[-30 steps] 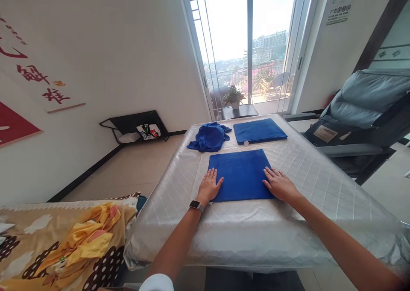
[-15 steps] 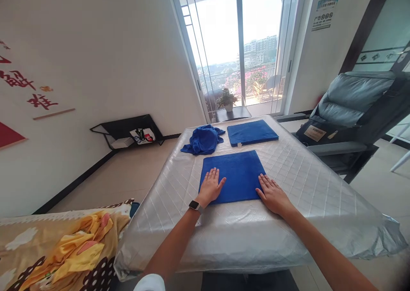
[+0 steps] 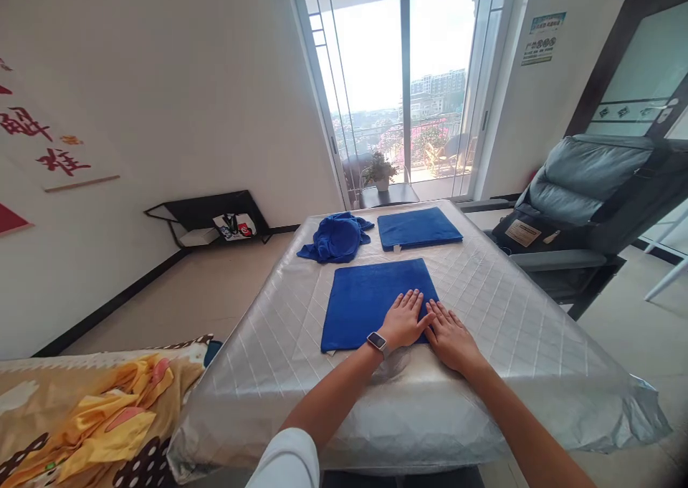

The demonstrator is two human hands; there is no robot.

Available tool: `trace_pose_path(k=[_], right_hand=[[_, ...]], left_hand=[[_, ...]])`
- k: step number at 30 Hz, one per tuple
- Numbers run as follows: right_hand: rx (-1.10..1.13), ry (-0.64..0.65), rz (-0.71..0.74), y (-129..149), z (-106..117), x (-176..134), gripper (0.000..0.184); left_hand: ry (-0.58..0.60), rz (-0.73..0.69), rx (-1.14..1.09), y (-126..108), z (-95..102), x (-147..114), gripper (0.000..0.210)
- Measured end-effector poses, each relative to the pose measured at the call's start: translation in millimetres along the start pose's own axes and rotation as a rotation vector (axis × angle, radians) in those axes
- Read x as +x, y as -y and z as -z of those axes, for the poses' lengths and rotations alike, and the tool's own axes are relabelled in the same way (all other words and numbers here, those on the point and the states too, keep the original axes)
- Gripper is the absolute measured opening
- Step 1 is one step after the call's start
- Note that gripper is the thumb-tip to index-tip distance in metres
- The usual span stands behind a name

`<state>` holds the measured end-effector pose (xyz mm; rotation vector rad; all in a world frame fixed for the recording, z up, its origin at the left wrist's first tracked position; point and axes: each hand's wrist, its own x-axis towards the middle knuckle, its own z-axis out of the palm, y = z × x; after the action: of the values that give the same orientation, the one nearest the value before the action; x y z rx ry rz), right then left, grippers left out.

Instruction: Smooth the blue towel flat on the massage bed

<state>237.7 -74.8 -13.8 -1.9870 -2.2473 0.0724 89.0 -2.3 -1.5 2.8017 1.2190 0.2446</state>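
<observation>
A folded blue cloth (image 3: pixel 360 298) lies flat as a rectangle near the front of the table, a small white tag peeking out at its near left corner. My left hand (image 3: pixel 404 320) rests palm down on the right part of this cloth, fingers stretched out, a watch on the wrist. Right beside it, my right hand (image 3: pixel 448 334) lies flat over the cloth's near right edge, its fingers extended too. The two hands touch or nearly touch at the left thumb. Neither hand grips anything.
Behind are a crumpled blue cloth (image 3: pixel 337 238) and another folded blue cloth (image 3: pixel 419 228). A silvery quilted cover (image 3: pixel 505 337) drapes the table. On the right stands a grey recliner (image 3: pixel 580 187); yellow fabric (image 3: pixel 115 416) lies at lower left. A potted plant (image 3: pixel 380 170) stands beyond the table.
My left hand has slid right across the folded cloth, from its left side to beside my right hand. My right hand stays at the right edge. The view has shifted slightly.
</observation>
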Motion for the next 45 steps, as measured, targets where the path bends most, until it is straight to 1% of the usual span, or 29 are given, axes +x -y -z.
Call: trace_pose_path(k=[3, 6, 8, 11, 13, 18, 21, 25, 27, 29, 31, 33, 35, 37, 40, 42, 43, 45], right_hand=[[0.005, 0.027, -0.024, 2.0, 3.2, 0.7, 0.066], [0.015, 0.046, -0.035, 1.9, 3.8, 1.6, 0.067], [0.016, 0.048, -0.033, 0.8, 2.8, 2.2, 0.068], [0.022, 0.043, -0.031, -0.8, 1.5, 2.8, 0.068], [0.030, 0.051, -0.031, -1.1, 2.2, 3.2, 0.068], [0.051, 0.056, -0.030, 0.1, 8.3, 1.1, 0.070], [0.025, -0.003, -0.016, -1.0, 10.1, -3.4, 0.071], [-0.007, -0.089, -0.007, -2.6, 17.7, -2.1, 0.067], [0.005, -0.114, 0.024, -1.3, 27.1, 9.3, 0.066], [0.007, -0.122, 0.065, 1.3, 36.8, 29.2, 0.065], [0.003, -0.085, 0.052, 3.3, 40.6, 53.6, 0.066], [-0.004, -0.037, 0.007, 3.4, 34.6, 75.4, 0.066], [-0.003, -0.029, -0.067, 1.5, 21.1, 89.0, 0.067], [0.011, -0.019, -0.110, -1.3, 6.6, 93.8, 0.068], [0.033, -0.001, -0.074, -4.6, -5.5, 92.0, 0.067], [0.044, 0.024, -0.074, -4.7, -5.9, 90.4, 0.067], [0.045, 0.036, -0.082, -4.3, -4.8, 90.2, 0.067], [0.044, 0.048, -0.099, -3.2, -2.5, 90.6, 0.068]], left_hand=[[0.021, 0.067, 0.018, 36.1, 9.9, -39.9, 0.074], [0.060, 0.226, 0.043, 76.2, 20.8, -86.6, 0.073], [0.062, 0.325, 0.066, 97.8, 25.1, -115.5, 0.071], [0.040, 0.372, 0.073, 115.0, 25.1, -145.5, 0.071], [0.026, 0.370, 0.060, 116.8, 23.2, -154.1, 0.073], [0.004, 0.378, 0.033, 108.7, 24.9, -154.2, 0.077], [-0.012, 0.367, 0.021, 107.3, 26.9, -154.1, 0.076], [-0.041, 0.350, 0.015, 110.4, 22.5, -156.3, 0.076], [-0.050, 0.349, 0.015, 112.0, 19.6, -156.6, 0.075], [-0.055, 0.353, 0.017, 112.2, 18.5, -156.3, 0.074], [-0.061, 0.357, 0.017, 111.1, 19.4, -156.0, 0.073], [-0.071, 0.357, 0.008, 109.7, 21.0, -156.3, 0.072], [-0.083, 0.356, -0.024, 109.7, 22.6, -157.7, 0.069], [-0.097, 0.382, -0.088, 112.2, 24.6, -159.8, 0.067], [-0.164, 0.500, -0.177, 118.7, 30.8, -157.5, 0.065], [-0.227, 0.566, -0.187, 118.6, 37.9, -146.3, 0.065], [-0.246, 0.569, -0.181, 115.2, 41.7, -136.5, 0.065], [-0.244, 0.493, -0.164, 100.3, 47.4, -108.6, 0.064]])
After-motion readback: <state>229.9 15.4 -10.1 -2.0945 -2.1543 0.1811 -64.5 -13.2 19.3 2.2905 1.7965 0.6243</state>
